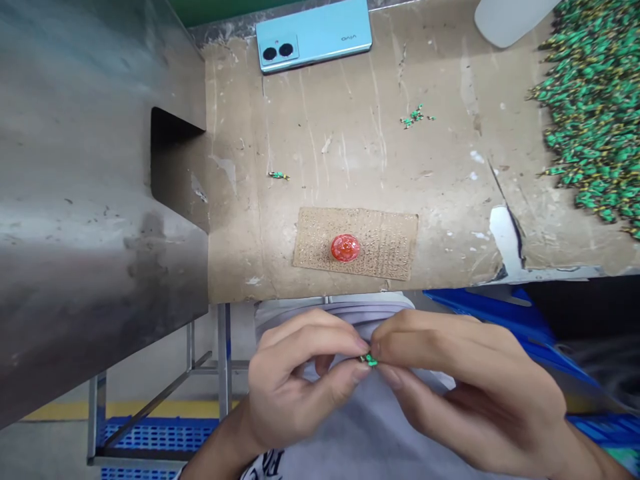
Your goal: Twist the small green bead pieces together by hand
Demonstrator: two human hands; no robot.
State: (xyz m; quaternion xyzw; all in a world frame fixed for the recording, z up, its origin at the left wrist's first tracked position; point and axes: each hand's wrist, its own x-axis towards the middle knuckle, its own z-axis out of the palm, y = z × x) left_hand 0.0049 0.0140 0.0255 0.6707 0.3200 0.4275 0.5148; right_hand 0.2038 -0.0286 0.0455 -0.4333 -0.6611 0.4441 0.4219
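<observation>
In the head view my left hand and my right hand meet in front of the table's near edge. Between their fingertips is a small green piece, pinched from both sides. Fingers cover much of it, so its full shape is hidden. On the table just beyond, a round, shiny red object sits on a flat brown cardboard piece with a speckled surface. A similar tiny green piece with dark and yellowish ends lies farther back on the left.
A big heap of small green, yellow and dark pieces covers the right side. A few green bits lie mid-table. At the back are a light blue phone and a white object. A metal housing stands left.
</observation>
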